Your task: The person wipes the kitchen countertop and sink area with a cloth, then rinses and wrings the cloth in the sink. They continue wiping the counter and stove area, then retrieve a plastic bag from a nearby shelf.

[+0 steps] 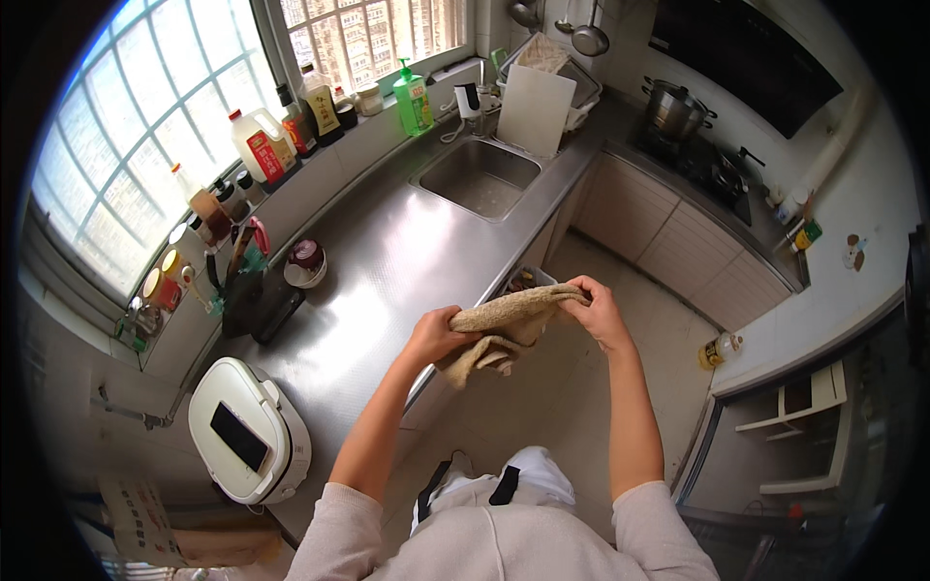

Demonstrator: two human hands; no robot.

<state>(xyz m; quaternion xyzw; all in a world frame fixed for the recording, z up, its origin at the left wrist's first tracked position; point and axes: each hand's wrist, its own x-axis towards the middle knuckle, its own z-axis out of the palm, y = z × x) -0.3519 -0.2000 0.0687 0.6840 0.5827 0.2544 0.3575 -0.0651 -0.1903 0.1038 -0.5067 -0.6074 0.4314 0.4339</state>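
Observation:
A tan terry cloth (508, 319) is stretched between my two hands in front of my body. My left hand (438, 335) grips its left end, close to the front edge of the steel countertop (378, 290). With thumb and fingers, my right hand (592, 312) pinches the upper right corner, over the floor. A loose fold of the cloth hangs down below my left hand. Behind the cloth, partly hidden by it, a bin (538, 277) with things in it stands by the cabinet.
A steel sink (481, 178) is set in the counter, with a white cutting board (536, 109) upright behind it. A bowl with an onion (306, 263), a knife block (251, 305) and a white rice cooker (240, 436) bearing a phone (240, 436) stand leftward. A pot (677, 109) sits on the stove.

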